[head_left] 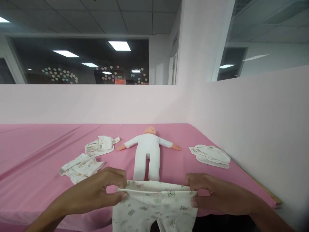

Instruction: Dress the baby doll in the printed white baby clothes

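Held up at the front edge of the bed is a pair of white baby pants (pixel 156 203) with a small green and grey print. Its waistband is stretched wide, and the opening shows between my hands. My left hand (pixel 103 188) pinches the left end of the waistband between thumb and fingers. At the opposite end, my right hand (pixel 210 191) grips the band the same way. Just beyond the pants, a baby doll (pixel 147 151) in a white suit lies on its back, arms spread and legs toward me. The ends of its legs are hidden behind the waistband.
Two rumpled white printed baby garments, one farther back (pixel 101 145) and one nearer (pixel 82 167), lie left of the doll. A folded white stack of cloth (pixel 210 155) lies at right. The pink-covered bed (pixel 36 145) meets pale walls (pixel 96 103) behind and on the right.
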A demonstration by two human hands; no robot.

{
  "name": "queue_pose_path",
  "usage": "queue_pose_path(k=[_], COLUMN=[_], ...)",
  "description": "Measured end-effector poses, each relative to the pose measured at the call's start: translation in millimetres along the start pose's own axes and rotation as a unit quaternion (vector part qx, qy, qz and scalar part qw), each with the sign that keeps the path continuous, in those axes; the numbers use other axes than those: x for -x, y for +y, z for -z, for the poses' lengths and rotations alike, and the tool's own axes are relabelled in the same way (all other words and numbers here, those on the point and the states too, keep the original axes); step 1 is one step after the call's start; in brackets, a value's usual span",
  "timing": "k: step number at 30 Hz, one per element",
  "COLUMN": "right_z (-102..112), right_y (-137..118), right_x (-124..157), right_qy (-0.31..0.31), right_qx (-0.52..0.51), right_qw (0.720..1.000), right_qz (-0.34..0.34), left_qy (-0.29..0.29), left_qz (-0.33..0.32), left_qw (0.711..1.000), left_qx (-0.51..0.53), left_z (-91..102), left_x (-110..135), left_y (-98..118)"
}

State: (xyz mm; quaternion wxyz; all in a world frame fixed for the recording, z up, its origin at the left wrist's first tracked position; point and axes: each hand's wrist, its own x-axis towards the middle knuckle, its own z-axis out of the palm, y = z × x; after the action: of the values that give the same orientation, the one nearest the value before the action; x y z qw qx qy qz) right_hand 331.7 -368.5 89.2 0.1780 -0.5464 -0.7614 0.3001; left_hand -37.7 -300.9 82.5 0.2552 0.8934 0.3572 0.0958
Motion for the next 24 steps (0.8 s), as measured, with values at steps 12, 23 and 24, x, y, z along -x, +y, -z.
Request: queue_pose_path(k=[12,23,24], right_z=[0,18,20], right_y=[1,-10,-13], right_x=[6,7,8], right_qy=[0.065,0.103,0.114], right_qx=[-0.014,-0.187,-0.183], right_qw=[0.998,0.973,0.972], right_qz=[-0.021,0.091,0.089], left_qy=[0.099,0.16,0.162], left_qz=[-0.041,-0.075,-0.072], left_qw=[0.993,0.964,0.962], left_qx=[0.046,0.198,0.209], left_z=[0.8,14.6,11.5], left_x=[2,-22,-23], left_y=[7,-2,-3])
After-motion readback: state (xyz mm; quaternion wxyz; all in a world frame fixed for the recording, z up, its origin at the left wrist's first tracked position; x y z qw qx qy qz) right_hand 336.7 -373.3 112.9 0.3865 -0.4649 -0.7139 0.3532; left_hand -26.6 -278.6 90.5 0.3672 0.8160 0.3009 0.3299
